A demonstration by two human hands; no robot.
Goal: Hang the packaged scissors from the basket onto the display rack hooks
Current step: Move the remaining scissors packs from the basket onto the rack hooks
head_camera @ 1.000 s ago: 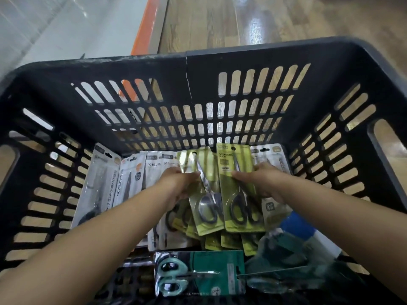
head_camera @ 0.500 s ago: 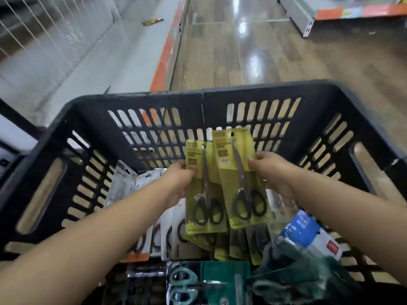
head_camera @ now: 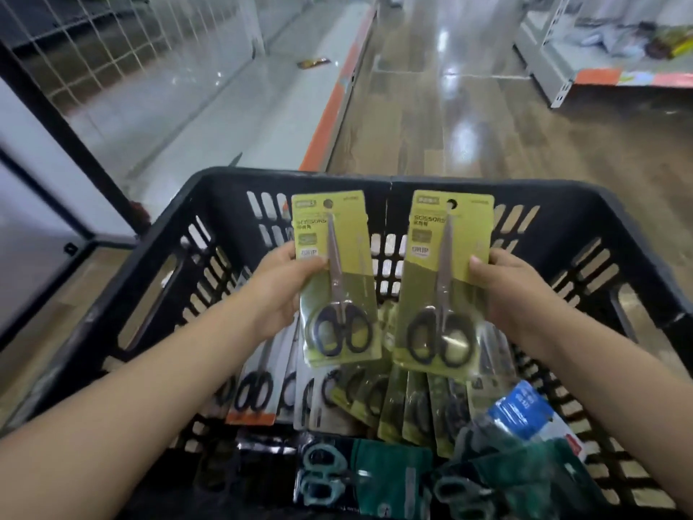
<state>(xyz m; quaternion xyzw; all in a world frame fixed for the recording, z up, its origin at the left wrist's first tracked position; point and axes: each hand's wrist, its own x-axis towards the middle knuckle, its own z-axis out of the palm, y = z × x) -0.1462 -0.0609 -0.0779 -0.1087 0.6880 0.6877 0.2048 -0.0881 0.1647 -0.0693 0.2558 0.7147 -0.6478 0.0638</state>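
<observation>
My left hand [head_camera: 277, 290] grips a yellow-green scissors pack [head_camera: 337, 279] by its left edge, thumb on the front. My right hand [head_camera: 513, 290] grips a second yellow-green scissors pack [head_camera: 438, 283] by its right edge. Both packs are upright and held side by side above the black slotted basket [head_camera: 390, 182]. Each pack shows black-handled scissors and a hang hole at the top. Several more scissors packs [head_camera: 378, 399] lie in the basket below, some white, some yellow-green. A wire grid rack panel [head_camera: 112, 43] stands at the upper left; I see no hooks on it.
Dark green packs with teal-handled scissors [head_camera: 360, 478] lie at the basket's near end beside a blue and white pack [head_camera: 521, 410]. A grey shelf base with an orange edge [head_camera: 330, 106] runs along the left. A wooden aisle floor [head_camera: 468, 118] stretches ahead, and another shelf unit [head_camera: 600, 69] stands far right.
Both hands have lifted their yellow-green packs up out of the basket and moved them apart. The view has tilted upward, showing more of the aisle and the wire rack.
</observation>
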